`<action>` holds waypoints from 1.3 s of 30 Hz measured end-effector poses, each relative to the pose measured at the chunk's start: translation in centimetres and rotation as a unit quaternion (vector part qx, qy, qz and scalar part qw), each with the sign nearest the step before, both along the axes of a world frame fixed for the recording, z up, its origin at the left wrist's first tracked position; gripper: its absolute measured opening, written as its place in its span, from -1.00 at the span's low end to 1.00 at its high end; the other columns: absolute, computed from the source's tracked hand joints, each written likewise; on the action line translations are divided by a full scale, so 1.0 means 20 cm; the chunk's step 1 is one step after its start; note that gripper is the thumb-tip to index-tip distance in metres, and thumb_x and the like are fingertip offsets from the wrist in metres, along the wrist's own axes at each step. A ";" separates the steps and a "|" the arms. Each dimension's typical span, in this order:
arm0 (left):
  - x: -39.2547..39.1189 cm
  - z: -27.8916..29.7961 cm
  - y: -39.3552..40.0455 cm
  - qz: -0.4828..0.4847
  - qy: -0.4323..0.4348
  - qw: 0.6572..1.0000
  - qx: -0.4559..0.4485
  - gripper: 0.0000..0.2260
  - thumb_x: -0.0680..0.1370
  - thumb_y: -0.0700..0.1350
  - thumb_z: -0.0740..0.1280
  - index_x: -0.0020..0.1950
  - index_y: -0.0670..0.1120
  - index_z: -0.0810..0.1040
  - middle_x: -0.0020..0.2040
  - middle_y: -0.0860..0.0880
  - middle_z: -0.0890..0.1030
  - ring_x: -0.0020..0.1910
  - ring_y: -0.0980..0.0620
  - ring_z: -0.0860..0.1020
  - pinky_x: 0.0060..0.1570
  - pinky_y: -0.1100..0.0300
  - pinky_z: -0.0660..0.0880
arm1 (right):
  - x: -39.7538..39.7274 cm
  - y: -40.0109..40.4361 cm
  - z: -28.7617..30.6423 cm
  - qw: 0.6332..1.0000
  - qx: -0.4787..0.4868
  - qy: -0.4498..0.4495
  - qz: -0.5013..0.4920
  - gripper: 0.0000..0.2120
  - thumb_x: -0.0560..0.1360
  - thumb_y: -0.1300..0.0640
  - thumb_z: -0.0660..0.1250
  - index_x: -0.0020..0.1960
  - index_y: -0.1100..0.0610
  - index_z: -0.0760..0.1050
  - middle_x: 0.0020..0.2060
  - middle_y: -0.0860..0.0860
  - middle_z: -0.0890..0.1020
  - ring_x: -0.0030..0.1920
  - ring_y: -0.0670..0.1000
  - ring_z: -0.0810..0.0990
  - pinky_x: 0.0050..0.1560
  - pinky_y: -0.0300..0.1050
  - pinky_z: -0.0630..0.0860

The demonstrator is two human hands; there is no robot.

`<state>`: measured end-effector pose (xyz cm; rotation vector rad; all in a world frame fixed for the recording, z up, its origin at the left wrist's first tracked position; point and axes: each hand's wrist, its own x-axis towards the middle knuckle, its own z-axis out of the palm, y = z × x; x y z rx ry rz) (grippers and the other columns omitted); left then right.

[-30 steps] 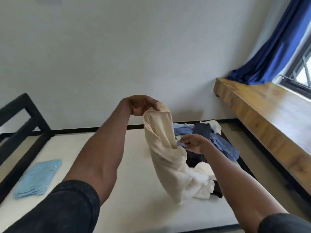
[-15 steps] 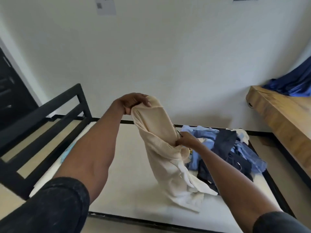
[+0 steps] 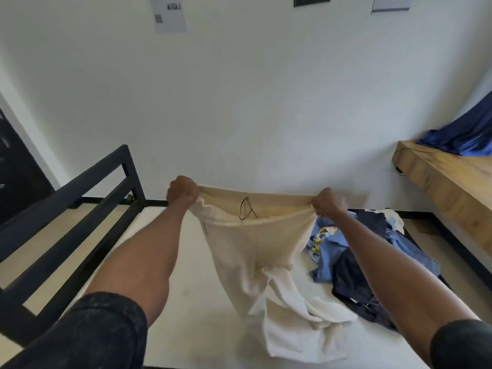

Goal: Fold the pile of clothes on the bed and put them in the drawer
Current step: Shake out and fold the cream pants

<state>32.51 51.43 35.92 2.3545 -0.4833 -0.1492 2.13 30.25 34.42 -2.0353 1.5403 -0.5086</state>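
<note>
- Left hand [image 3: 183, 194] is clenched round one end of the waistband of the cream trousers [image 3: 255, 251]; right hand [image 3: 329, 205] is clenched round the other end, and the band is pulled taut between them, level and well above the mattress.
- Holding the waistband stretched like this likely serves to open the garment flat and find its shape before the first fold; a dark drawstring loop hangs at the middle of the band.
- Both legs of the trousers hang down from the band, and their lower ends lie crumpled on the mattress [image 3: 202, 323] near its front edge, so the garment is not yet straightened.
- Remaining pile of clothes [image 3: 354, 259], light blue and navy pieces with some white, lies heaped at the right side of the mattress, just behind the right forearm and touching the trouser legs' far side.
- Judging by that heap, the task is at an early stage; no drawer is in view.
- White mattress sits in a black metal bed frame [image 3: 80, 198], whose rail rises at the left edge.
- Behind it stands a plain white wall [image 3: 239, 102] with papers stuck near the top.
- At the right, a wooden ledge [image 3: 447, 187] carries a bunched blue curtain [image 3: 463, 137].
</note>
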 end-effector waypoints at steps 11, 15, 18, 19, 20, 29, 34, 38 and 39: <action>0.32 0.43 -0.39 -0.003 0.299 0.875 -0.380 -0.88 0.55 -0.33 0.35 0.07 -0.26 0.55 -0.04 -0.23 0.58 -0.16 -0.18 0.58 -0.43 0.03 0.55 | 0.45 -0.12 0.51 0.993 -0.115 0.000 -0.026 -0.93 0.43 0.24 0.25 -0.14 0.21 0.50 -0.02 0.21 0.61 0.00 0.24 0.58 -0.13 -0.07 0.41; 0.37 0.51 -0.43 -0.093 0.347 0.884 -0.300 -0.85 0.36 -0.32 0.51 -0.22 -0.17 0.56 -0.34 -0.11 0.51 -0.44 0.01 0.43 -0.52 0.24 0.40 | 0.41 -0.15 0.57 0.997 -0.041 0.036 -0.051 -0.85 0.38 0.06 0.34 -0.17 0.14 0.48 -0.22 0.07 0.57 -0.16 0.12 0.54 -0.21 -0.11 0.41; 0.41 0.52 -0.45 -0.232 0.289 0.920 -0.125 -0.94 0.43 -0.32 0.43 -0.20 -0.18 0.65 -0.31 -0.11 0.53 -0.43 0.04 0.41 -0.57 0.28 0.35 | 0.40 -0.15 0.53 0.982 -0.092 0.156 -0.051 -0.73 0.51 -0.04 0.27 0.06 0.13 0.54 0.02 0.12 0.62 0.05 0.14 0.58 -0.01 -0.06 0.47; 0.43 0.51 -0.45 -0.256 0.228 0.937 -0.070 -0.91 0.45 -0.33 0.40 -0.12 -0.20 0.68 -0.24 -0.15 0.57 -0.39 0.01 0.44 -0.54 0.26 0.37 | 0.38 -0.16 0.52 0.975 -0.109 0.186 -0.059 -0.71 0.54 -0.02 0.27 0.13 0.14 0.55 0.10 0.13 0.62 0.13 0.15 0.58 0.06 -0.05 0.47; 0.44 0.50 -0.44 -0.256 0.131 0.958 -0.018 -0.86 0.48 -0.31 0.37 -0.02 -0.21 0.68 -0.16 -0.19 0.62 -0.32 -0.04 0.49 -0.49 0.23 0.41 | 0.36 -0.17 0.51 0.969 -0.121 0.206 -0.069 -0.70 0.53 0.01 0.29 0.18 0.14 0.55 0.15 0.13 0.61 0.19 0.15 0.57 0.11 -0.05 0.46; 0.33 0.43 -0.39 -0.107 -0.028 0.993 0.049 -0.82 0.55 -0.24 0.18 -0.13 -0.26 0.55 -0.22 -0.20 0.65 -0.29 -0.14 0.66 -0.24 0.01 0.66 | 0.31 -0.22 0.42 0.980 -0.128 0.128 -0.082 -0.71 0.52 0.15 0.23 0.17 0.23 0.56 0.12 0.23 0.60 0.15 0.24 0.58 0.11 0.01 0.49; 0.35 0.50 -0.42 -0.072 0.328 0.910 -0.244 -0.73 0.65 -0.29 0.04 0.02 -0.29 0.53 -0.40 -0.20 0.61 -0.61 0.03 0.53 -0.62 0.23 0.50 | 0.25 -0.28 0.49 0.981 0.057 -0.148 -0.113 -0.75 0.50 0.24 0.15 0.03 0.33 0.53 -0.40 0.18 0.62 -0.54 0.07 0.57 -0.46 -0.17 0.55; 0.37 0.60 -0.41 -0.088 0.374 0.861 -0.332 -0.76 0.65 -0.34 0.06 0.00 -0.35 0.52 -0.45 -0.20 0.62 -0.60 0.04 0.56 -0.60 0.26 0.50 | 0.27 -0.28 0.63 0.940 0.149 -0.305 -0.032 -0.86 0.59 0.24 0.17 0.03 0.18 0.51 -0.57 0.09 0.55 -0.64 -0.04 0.44 -0.59 -0.32 0.34; 0.37 0.65 -0.42 -0.079 0.366 0.842 -0.388 -0.80 0.63 -0.36 0.11 0.01 -0.34 0.52 -0.45 -0.19 0.62 -0.57 0.02 0.59 -0.56 0.24 0.53 | 0.28 -0.30 0.69 0.916 0.148 -0.372 -0.030 -0.86 0.58 0.22 0.21 0.04 0.15 0.54 -0.53 0.10 0.58 -0.61 -0.03 0.47 -0.58 -0.30 0.36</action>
